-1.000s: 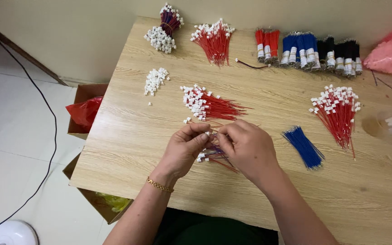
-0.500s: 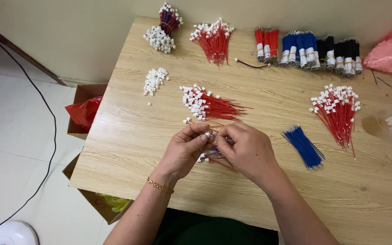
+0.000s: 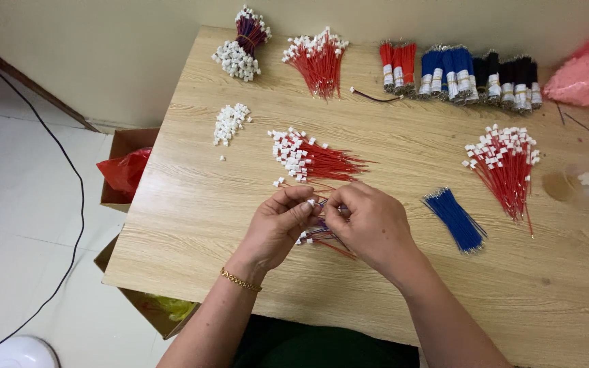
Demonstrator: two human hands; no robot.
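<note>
Down at the left, beside the table, an open cardboard box (image 3: 125, 146) holds a crumpled red plastic bag (image 3: 121, 172); a second box (image 3: 146, 308) sits under the near table edge with something yellow-green inside, too shadowed to make out. On the far right corner, a pink plastic bag (image 3: 584, 73) bulges, its contents hidden.

The wooden table (image 3: 199, 225) runs pale and grainy, its left edge slanting toward the tiled floor, where a black cable (image 3: 76, 225) trails. There is bare wood to the left of the hands and along the near edge to the right; the far side is crowded.

Centre stage: the left hand (image 3: 277, 228) and the right hand (image 3: 369, 225) meet fingertip to fingertip, both pinching a small white connector (image 3: 312, 202) with thin wires, held just above the table. Beneath the hands lies a small clutch of red and dark wires (image 3: 322, 237) with white plugs, partly covered.

Just beyond the hands, a fan of red wires with white connectors (image 3: 308, 158) spreads flat. A loose heap of white connector housings (image 3: 228, 123) sits further left. To the right, a tight bundle of blue wires (image 3: 455, 219) lies near the right hand, then another red fan (image 3: 506, 163). Along the back, banded bundles in red, blue and black (image 3: 461, 73) line up, stiff and straight.
</note>
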